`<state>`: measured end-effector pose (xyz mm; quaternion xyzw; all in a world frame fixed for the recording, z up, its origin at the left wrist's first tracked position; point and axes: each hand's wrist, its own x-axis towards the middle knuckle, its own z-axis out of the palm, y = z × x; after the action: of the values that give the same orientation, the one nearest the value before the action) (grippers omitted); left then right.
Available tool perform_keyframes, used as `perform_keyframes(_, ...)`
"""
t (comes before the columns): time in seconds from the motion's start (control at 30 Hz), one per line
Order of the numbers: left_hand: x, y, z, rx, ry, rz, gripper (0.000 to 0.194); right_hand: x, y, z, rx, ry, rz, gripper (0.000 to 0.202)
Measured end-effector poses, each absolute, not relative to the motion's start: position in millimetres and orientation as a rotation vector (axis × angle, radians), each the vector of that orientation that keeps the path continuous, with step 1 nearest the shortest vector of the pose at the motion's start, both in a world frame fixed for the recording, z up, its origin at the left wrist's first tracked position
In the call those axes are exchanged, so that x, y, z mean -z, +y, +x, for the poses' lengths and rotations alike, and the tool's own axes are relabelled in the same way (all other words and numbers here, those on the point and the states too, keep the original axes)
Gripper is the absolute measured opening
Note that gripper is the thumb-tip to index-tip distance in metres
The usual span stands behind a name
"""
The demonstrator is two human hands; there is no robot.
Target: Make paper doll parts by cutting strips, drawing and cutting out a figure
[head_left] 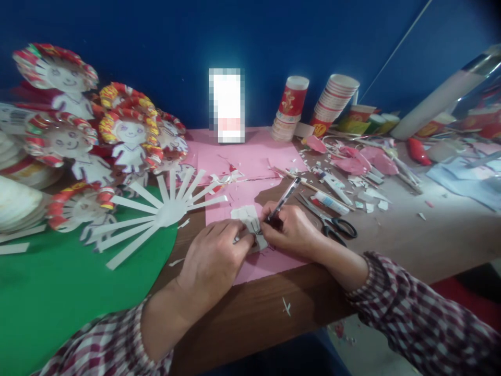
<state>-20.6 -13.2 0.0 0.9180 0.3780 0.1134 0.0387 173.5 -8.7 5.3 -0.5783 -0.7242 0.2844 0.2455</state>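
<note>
My right hand [291, 230] is closed around a black pen [287, 196], its tip hidden at the fingers, over a small white paper piece [246, 215] with a drawn outline. My left hand [219, 256] presses the paper's left side, fingers bent together on it. Under the paper lies a pink sheet [223, 201]. Black-handled scissors [331, 222] rest just right of my right hand, beside a white glue tube [331, 202]. To the left, a white paper cup cut into strips [171, 213] spreads out like a fan.
Paper figures with red and yellow rings [130, 133] stand at the left, above a green mat [129, 277]. Stacked cups [336, 99] and a bright pixelated rectangle [228, 104] stand at the back. Paper scraps [370, 196] litter the right side.
</note>
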Motion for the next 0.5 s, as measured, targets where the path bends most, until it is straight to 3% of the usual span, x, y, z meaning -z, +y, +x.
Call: perform_keyframes(0.5,1.4,-12.1,-20.7,-0.363,1.147,2.825,0.012,-5.8,-8.3,173.2,-0.78,-1.974,-1.567,0.008)
